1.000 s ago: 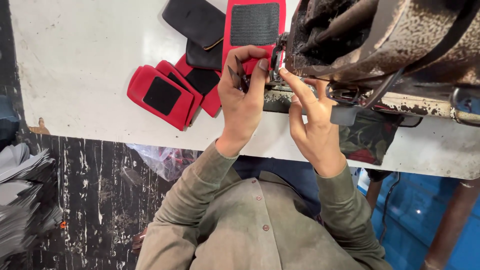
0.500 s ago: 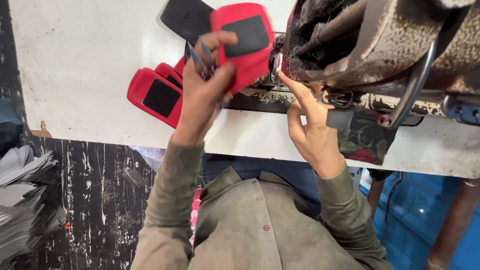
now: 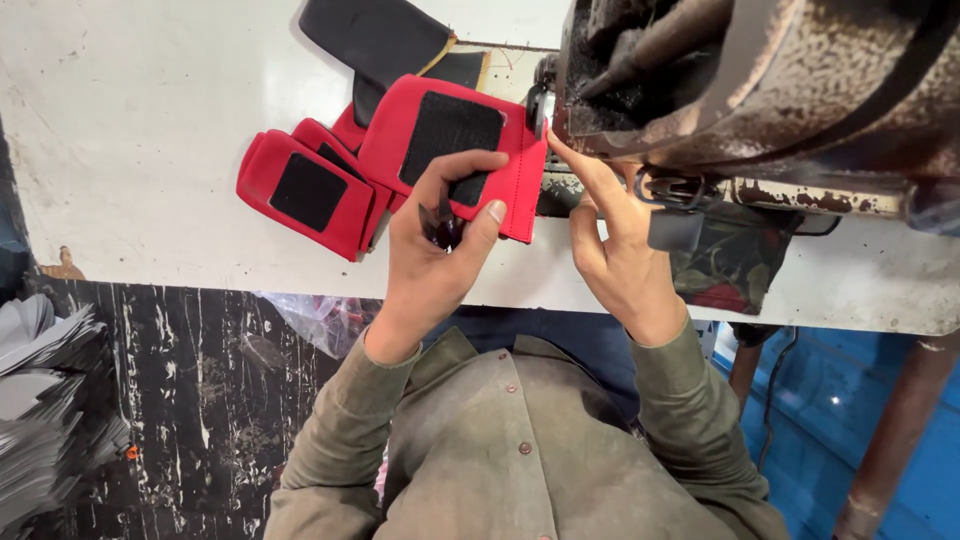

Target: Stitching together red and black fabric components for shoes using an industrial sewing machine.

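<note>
a: since half a second ago, what has moved?

b: my left hand has come down and back toward me, bringing the red padded piece with it. before, that piece was held up higher over the white table; now i see it lower, its right edge right up against the sewing machine.

a: how is the left hand holding it?

b: closed on it. thumb on the near side, fingers curled over the black patch on its face. i also see small dark snips tucked in the same palm, points sticking up.

a: and the right hand?

b: my right hand sits just in front of the sewing machine, index finger stretched out to the red piece's edge, touching it where it meets the machine. the other fingers are loosely bent. it grips nothing; it only presses with a fingertip.

a: what else is near the sewing machine?

b: well left of it, a small stack of finished red pieces with black square patches lies on the table, partly under the held piece. behind that stack, a black pad lies flat. below the machine hangs a dark patterned cloth. far left of it, off the table, i see a grey pile of sheets.
</note>
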